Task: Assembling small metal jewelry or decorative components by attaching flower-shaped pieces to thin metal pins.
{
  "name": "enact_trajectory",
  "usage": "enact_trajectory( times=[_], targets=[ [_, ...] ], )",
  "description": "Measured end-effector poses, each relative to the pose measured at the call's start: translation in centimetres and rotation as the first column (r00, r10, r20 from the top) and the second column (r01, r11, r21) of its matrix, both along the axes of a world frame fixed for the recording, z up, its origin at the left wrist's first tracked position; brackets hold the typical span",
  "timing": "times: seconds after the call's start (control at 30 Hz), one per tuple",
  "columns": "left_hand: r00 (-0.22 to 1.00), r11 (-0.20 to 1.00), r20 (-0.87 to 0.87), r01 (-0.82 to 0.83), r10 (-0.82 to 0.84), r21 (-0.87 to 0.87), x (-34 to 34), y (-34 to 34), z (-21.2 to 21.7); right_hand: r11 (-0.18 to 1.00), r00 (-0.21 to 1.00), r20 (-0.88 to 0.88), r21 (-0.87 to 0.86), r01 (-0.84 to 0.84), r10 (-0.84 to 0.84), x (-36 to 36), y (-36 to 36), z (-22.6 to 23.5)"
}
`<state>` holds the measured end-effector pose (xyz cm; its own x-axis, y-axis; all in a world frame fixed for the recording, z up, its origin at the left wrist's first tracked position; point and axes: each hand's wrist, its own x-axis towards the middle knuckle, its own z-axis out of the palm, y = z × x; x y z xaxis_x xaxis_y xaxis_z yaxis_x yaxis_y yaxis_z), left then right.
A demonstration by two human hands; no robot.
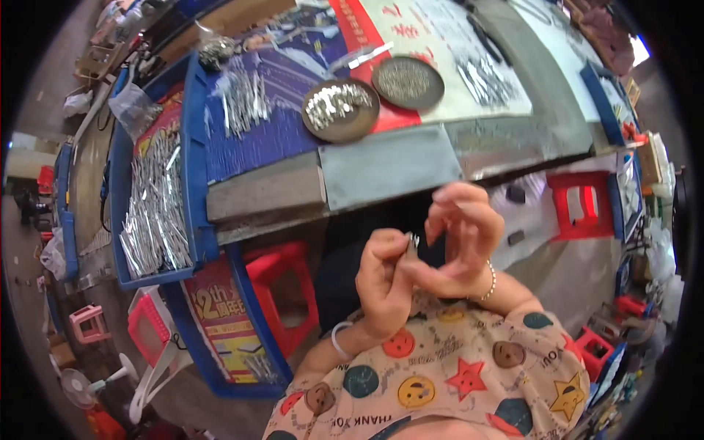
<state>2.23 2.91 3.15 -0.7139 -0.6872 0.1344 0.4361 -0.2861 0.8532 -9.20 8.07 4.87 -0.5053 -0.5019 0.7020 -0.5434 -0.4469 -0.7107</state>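
My left hand [383, 282] is closed around a small bundle of thin metal pieces [412, 242], held upright in front of my chest below the table edge. My right hand [458, 242] curls over the bundle, its thumb and fingertips touching the top of the metal pieces. Both wrists wear bracelets. Two round metal trays sit on the table above: one [340, 110] holds a heap of shiny metal pieces, the other [408, 82] holds finer dark ones.
A blue tray [192, 147] at the left holds several long silvery strips [154, 209]. More metal pieces [246, 99] lie on the blue mat. Red plastic stools [282, 293] [583, 205] stand under and beside the table. A fan [81, 385] is on the floor at lower left.
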Motion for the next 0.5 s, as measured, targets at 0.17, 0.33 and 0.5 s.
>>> enact_trajectory(
  times=[0.17,0.33,0.5],
  targets=[
    [1.000,1.000,-0.026,-0.008,0.007,-0.012,-0.3,-0.4,-0.9,0.994,0.998,0.059,0.111,-0.017,0.011,-1.4,0.0,-0.7],
    [0.999,0.999,0.015,-0.049,0.049,-0.001,-0.2,-0.7,-1.4,0.947,0.888,0.413,0.312,0.072,-0.203,-0.9,-0.4,-3.1],
    [0.998,0.999,0.056,-0.011,0.013,-0.041,-0.1,-0.4,-1.3,0.869,0.958,0.266,0.445,-0.218,0.104,0.0,0.7,-2.6]
  ],
)
